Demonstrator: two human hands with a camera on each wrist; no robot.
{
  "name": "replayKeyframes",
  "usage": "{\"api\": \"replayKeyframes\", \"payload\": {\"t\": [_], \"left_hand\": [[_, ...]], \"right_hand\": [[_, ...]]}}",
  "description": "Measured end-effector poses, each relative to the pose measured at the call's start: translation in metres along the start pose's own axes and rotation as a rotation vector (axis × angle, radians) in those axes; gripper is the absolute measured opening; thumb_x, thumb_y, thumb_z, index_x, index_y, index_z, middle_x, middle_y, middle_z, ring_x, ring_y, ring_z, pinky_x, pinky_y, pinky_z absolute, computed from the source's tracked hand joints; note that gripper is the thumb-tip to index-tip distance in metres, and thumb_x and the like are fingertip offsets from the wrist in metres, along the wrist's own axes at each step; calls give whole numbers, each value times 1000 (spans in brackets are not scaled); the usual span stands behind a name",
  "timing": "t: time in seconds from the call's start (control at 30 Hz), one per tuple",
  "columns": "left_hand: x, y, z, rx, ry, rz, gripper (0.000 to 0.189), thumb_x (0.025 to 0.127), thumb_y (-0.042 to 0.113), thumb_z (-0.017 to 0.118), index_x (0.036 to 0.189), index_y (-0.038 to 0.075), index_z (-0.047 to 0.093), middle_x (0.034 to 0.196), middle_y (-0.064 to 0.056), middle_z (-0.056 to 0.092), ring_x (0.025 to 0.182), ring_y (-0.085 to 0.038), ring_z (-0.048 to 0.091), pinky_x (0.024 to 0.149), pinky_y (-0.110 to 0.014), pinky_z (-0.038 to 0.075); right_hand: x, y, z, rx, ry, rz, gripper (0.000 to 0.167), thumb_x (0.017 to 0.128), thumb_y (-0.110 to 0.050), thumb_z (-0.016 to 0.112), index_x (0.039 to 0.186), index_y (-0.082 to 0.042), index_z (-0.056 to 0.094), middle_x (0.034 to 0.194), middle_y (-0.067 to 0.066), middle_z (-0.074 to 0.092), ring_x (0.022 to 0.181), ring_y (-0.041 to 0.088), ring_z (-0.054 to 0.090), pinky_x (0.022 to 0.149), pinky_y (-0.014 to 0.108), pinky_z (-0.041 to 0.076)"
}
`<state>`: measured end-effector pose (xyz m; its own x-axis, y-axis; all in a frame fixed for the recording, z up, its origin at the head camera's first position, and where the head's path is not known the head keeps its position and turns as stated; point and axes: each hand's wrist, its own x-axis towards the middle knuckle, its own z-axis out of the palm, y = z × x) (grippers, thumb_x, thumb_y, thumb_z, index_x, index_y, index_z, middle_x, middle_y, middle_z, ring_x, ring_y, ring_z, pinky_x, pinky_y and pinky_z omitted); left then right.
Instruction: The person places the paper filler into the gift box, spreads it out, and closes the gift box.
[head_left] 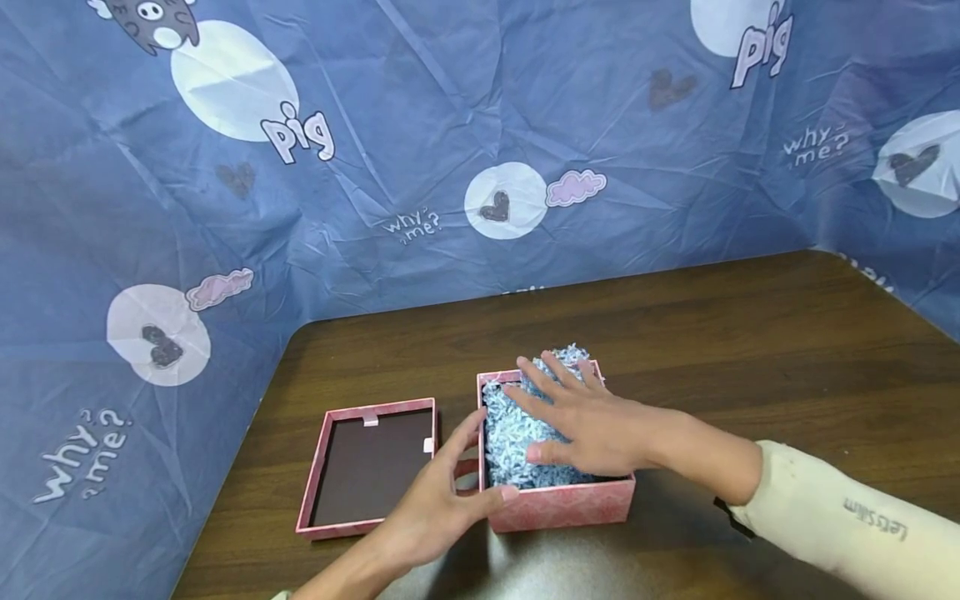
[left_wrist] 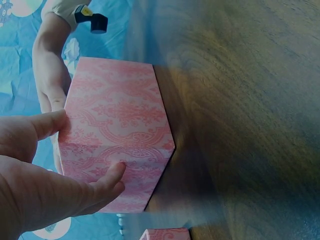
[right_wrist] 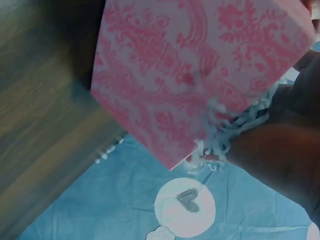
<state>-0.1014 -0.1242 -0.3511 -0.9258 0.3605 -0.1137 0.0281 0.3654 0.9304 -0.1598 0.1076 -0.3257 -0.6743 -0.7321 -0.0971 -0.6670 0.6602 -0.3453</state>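
A pink patterned box [head_left: 562,507] stands on the table, filled with pale blue shredded paper [head_left: 512,442]. Spread flat over the paper, my right hand [head_left: 603,423] has straight, parted fingers and rests on it. My left hand [head_left: 429,510] holds the box's near left corner, thumb at the front rim and fingers along the left side. In the left wrist view that hand [left_wrist: 55,192] lies against the box's patterned walls [left_wrist: 117,105]. Strands of paper [right_wrist: 217,135] hang over the box's rim in the right wrist view. Whatever may lie under the paper is hidden.
Left of the box lies its lid [head_left: 367,471], inside up, with a pink rim and dark lining. Some shredded paper [head_left: 573,353] rises above the box's far edge. A blue printed cloth [head_left: 420,108] hangs behind the brown wooden table [head_left: 750,342].
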Motion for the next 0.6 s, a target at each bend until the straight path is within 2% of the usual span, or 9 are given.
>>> {"api": "replayKeyframes", "payload": {"t": [0.23,0.6], "left_hand": [[0,-1,-1,-5,-3,-4,84,86,22,72,153,21,22,149,-19,31,127,-43,43,93,-50,49],[1,-2,0,-17,0,-8,83,87,18,72,153,21,22,150,-20,31,128,-41,43,93,-47,49]], "right_hand": [[3,-10,7,43,-85,-35,68,99,-54,36,156,-23,15,161,8,-7,145,36,-11,110,66,2],[32,-3,18,80,-309,57,59,103,-49,28,155,-24,19,162,6,6,146,35,0,112,63,4]]}}
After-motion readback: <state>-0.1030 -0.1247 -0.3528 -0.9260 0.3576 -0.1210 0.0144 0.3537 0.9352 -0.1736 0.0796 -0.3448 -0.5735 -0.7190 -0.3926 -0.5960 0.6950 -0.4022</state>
